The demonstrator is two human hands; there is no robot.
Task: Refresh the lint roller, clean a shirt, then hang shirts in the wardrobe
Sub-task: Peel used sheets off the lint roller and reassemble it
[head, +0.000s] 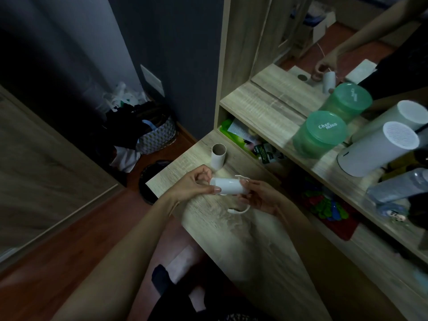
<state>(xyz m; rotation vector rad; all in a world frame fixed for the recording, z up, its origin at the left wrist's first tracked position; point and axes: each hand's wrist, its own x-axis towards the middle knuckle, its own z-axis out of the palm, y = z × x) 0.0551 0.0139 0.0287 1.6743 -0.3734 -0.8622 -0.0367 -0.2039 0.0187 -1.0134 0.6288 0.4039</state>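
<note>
Fresh white roll (229,186) held level above tabletop (234,230): left hand (196,184) pinches its open end, right hand (259,198) grips the far end (likely steadying it for fitting). Spent core (218,156) stands upright just beyond.

Wooden desk (254,251); empty cardboard tube (218,156) upright near far corner.
</note>
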